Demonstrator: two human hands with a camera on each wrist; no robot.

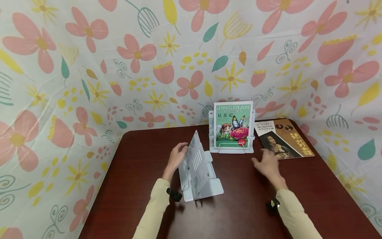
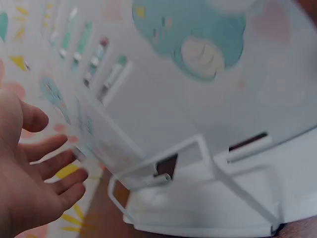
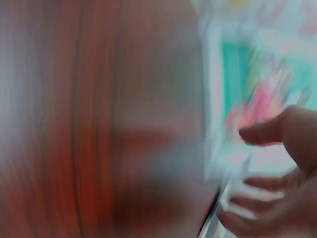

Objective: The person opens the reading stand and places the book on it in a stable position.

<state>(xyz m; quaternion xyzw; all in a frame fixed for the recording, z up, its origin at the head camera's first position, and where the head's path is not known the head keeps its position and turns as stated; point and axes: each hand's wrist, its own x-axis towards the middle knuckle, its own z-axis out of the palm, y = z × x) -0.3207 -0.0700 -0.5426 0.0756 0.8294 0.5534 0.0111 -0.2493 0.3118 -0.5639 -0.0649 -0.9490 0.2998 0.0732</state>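
Observation:
A white bookstand [image 1: 200, 171] with a slotted back panel stands partly unfolded on the table. My left hand [image 1: 176, 158] is at the panel's left edge. In the left wrist view, the left fingers [image 2: 62, 163] are loosely spread beside the printed panel [image 2: 163, 94], with a wire page holder [image 2: 233, 186] at its base. My right hand [image 1: 268, 166] reaches over the near left edge of a brown and white book [image 1: 301, 141] lying flat. The right wrist view is blurred; its thumb [image 3: 265, 133] overlaps the green-covered book [image 3: 233, 79], and the hand holds nothing visible.
A second white bookstand [image 1: 211, 139] at the back of the table bears the upright green children's book [image 1: 232, 124] behind a wire holder. Directly behind the dark red-brown table [image 1: 143, 149] hangs a flower-printed cloth [image 1: 167, 73], which also runs along both sides.

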